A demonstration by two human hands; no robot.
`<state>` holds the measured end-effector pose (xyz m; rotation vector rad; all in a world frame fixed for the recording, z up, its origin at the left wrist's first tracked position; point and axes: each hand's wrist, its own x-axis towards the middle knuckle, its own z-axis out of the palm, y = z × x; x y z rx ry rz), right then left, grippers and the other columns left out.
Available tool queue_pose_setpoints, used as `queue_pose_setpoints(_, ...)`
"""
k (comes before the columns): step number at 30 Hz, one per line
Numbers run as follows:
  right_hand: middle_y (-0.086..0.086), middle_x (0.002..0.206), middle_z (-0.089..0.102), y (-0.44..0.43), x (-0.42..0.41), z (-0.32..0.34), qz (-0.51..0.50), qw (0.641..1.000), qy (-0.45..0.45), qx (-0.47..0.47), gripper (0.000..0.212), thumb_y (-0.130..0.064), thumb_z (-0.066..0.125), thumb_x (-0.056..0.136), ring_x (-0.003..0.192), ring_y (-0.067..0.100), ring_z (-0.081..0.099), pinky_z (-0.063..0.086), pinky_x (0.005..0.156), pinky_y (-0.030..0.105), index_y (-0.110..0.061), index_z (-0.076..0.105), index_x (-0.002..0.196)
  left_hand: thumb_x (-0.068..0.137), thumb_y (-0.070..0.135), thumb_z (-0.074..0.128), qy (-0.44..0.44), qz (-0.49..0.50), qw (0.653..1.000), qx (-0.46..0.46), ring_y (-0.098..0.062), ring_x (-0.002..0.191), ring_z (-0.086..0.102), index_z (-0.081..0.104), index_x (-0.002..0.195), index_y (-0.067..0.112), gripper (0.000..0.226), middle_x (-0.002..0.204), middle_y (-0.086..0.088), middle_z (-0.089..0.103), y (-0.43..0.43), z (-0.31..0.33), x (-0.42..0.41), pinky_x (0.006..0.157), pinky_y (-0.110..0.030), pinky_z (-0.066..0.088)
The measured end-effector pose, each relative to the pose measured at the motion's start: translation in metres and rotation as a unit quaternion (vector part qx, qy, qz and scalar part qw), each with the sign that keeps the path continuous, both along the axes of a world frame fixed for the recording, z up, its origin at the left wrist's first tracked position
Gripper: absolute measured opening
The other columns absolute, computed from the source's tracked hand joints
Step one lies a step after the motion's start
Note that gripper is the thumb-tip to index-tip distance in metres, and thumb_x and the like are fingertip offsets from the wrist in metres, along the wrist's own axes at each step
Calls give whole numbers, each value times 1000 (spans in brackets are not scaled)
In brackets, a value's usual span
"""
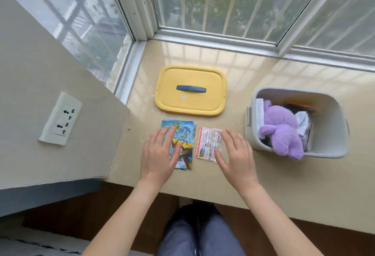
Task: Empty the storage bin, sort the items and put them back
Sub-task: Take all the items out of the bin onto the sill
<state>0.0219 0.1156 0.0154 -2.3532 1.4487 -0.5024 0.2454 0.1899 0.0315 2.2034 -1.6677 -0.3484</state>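
A grey storage bin (pixel 332 126) stands at the right of the beige sill, holding a purple plush toy (pixel 281 130), white packets and coloured papers. Its yellow lid (pixel 190 77) with a blue handle lies flat at the back centre. In front of the lid lies a stack of colourful picture cards (pixel 185 134); my left hand (pixel 160 154) rests on it with straight fingers. Just to the right lies a small printed plastic packet (pixel 207 142), and my right hand (pixel 235 156) touches its right edge with spread fingers.
Window frames border the sill (pixel 284 184) at the back and left. A wall panel with a power socket (pixel 60 119) juts in at the left. My knees are below the sill's front edge.
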Motion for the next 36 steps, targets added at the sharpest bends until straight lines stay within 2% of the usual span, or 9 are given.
queue_pose_setpoints(3, 11, 128, 61, 20, -24, 38, -36, 998, -10, -46, 49, -34, 56, 89, 118, 28, 54, 39, 100, 38, -7, 60, 129, 93, 40, 42, 16, -28, 999, -33, -23, 119, 53, 53, 135, 13, 51, 130, -5, 59, 12, 33, -20, 95, -39, 45)
queue_pose_setpoints(7, 12, 123, 63, 45, -72, 43, -101, 994, 7, -43, 49, -36, 55, 88, 112, 32, 60, 46, 95, 44, -6, 63, 125, 89, 35, 47, 27, -66, 996, -58, -18, 108, 56, 60, 127, 11, 47, 118, -2, 64, 21, 42, -57, 87, -31, 42)
queue_pose_setpoints(12, 14, 121, 63, 45, -146, 42, -166, 985, 29, -21, 52, -39, 53, 87, 109, 34, 60, 50, 90, 46, -6, 63, 125, 90, 37, 45, 30, -126, 991, -41, -20, 102, 58, 61, 125, 10, 47, 111, -2, 65, 8, 38, -118, 87, -34, 47)
queue_pose_setpoints(17, 14, 124, 62, 3, -218, 53, -197, 980, 12, 4, 53, -40, 51, 87, 110, 34, 60, 50, 89, 43, -6, 62, 124, 91, 40, 44, 21, -161, 986, -24, -24, 99, 60, 59, 125, 11, 47, 111, -3, 65, -42, 39, -188, 83, -36, 47)
queue_pose_setpoints(23, 14, 134, 56, -64, -296, 43, -175, 983, -2, 61, 57, -41, 48, 87, 118, 33, 55, 49, 95, 43, -8, 57, 132, 91, 42, 45, 71, -118, 990, -9, -26, 99, 55, 53, 130, 13, 50, 113, -4, 61, -108, 35, -273, 85, -38, 46)
queue_pose_setpoints(25, 14, 136, 54, -85, -312, 36, -166, 983, -13, 77, 55, -36, 54, 87, 123, 31, 52, 45, 100, 41, -8, 55, 134, 89, 42, 47, 80, -103, 992, 2, -28, 102, 56, 51, 131, 13, 51, 118, -6, 60, -130, 28, -294, 85, -40, 48)
queue_pose_setpoints(29, 17, 141, 48, -123, -329, 16, -148, 982, -33, 114, 56, -22, 68, 87, 131, 31, 45, 37, 108, 39, -7, 51, 139, 86, 46, 45, 62, -69, 995, 33, -32, 108, 55, 53, 131, 8, 60, 122, -14, 59, -165, 9, -323, 89, -37, 42)
queue_pose_setpoints(34, 13, 150, 36, -159, -327, -20, -125, 974, -49, 183, 61, -24, 63, 91, 140, 25, 33, 25, 113, 28, -12, 40, 147, 76, 59, 45, 48, 3, 995, 92, -40, 115, 51, 48, 137, 13, 76, 131, -21, 52, -186, -33, -340, 93, -47, 44)
queue_pose_setpoints(36, 11, 152, 33, -169, -324, -38, -116, 970, -49, 208, 63, -24, 62, 92, 141, 24, 31, 25, 111, 25, -15, 37, 149, 73, 62, 45, 25, 12, 994, 109, -41, 115, 51, 48, 138, 15, 80, 133, -21, 51, -189, -50, -342, 95, -48, 42)
